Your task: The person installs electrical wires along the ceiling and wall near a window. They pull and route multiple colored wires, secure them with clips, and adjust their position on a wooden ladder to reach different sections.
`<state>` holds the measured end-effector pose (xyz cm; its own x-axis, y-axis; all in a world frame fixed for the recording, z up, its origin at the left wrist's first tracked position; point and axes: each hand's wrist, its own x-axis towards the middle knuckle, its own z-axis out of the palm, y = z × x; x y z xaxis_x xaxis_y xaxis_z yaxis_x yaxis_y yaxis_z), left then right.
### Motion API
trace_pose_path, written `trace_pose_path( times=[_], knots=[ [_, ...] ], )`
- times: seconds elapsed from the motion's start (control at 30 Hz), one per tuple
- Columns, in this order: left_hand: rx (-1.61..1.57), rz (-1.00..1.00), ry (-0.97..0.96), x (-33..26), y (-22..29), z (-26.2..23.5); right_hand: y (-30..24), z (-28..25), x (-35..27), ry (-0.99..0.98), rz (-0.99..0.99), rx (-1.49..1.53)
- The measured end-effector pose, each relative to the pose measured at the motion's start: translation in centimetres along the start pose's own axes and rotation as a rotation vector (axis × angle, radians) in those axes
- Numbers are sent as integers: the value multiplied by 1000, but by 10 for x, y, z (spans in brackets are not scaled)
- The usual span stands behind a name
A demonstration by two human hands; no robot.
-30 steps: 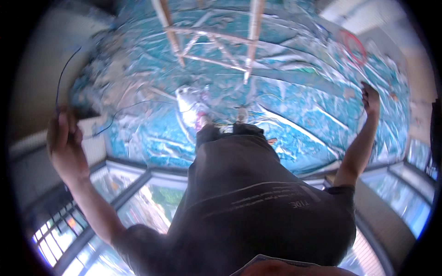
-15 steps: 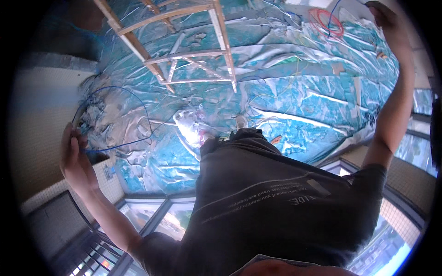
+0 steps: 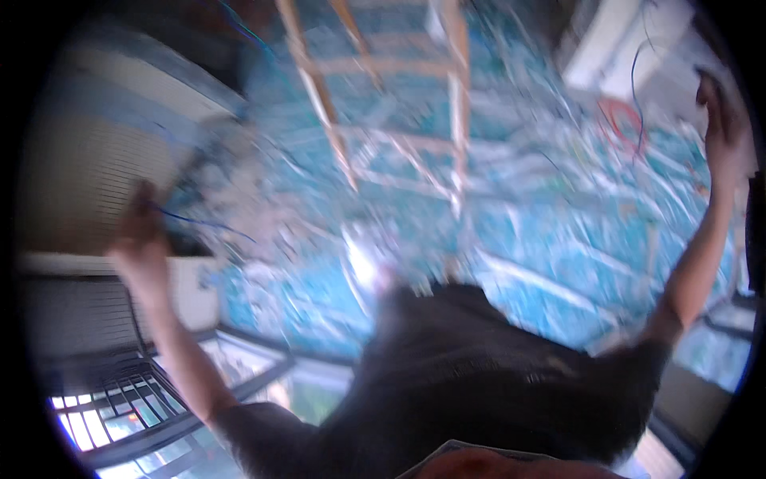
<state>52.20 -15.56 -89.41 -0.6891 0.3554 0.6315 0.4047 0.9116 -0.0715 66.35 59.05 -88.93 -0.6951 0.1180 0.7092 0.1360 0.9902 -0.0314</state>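
My left hand (image 3: 142, 235) is raised at the left, in front of the tiled wall. Its fingers are closed on a thin blue wire (image 3: 209, 223), which trails off to the right over the floor sheeting. My right hand (image 3: 722, 128) is stretched up at the far right beside a pale wall surface. Its fingers are smeared by motion, so whether they grip anything does not show. Nearest to it another length of blue wire (image 3: 634, 80) hangs down, apart from the fingers, toward a coil of red wire (image 3: 621, 126).
A wooden stepladder (image 3: 399, 68) stands ahead at the top centre. Crumpled blue-green plastic sheeting (image 3: 527, 239) covers the floor. A bright white bag-like thing (image 3: 363, 259) lies near my feet. Windows with dark frames (image 3: 263, 379) are along the lower left.
The whole view has shifted and blurred as my head moves. The blue wire's wide loop at my left hand now shows as a short stretch. Both arms remain raised and spread.
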Motion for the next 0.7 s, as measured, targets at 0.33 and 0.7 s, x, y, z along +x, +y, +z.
trace_pose_path(
  times=[0.33,0.7],
  knots=[
    [-154,-66,35,45,74,-34,-102,20,20,-627,-178,241],
    [-426,-90,-18,64,89,-110,-309,85,-29,-1413,-474,1642]
  ],
)
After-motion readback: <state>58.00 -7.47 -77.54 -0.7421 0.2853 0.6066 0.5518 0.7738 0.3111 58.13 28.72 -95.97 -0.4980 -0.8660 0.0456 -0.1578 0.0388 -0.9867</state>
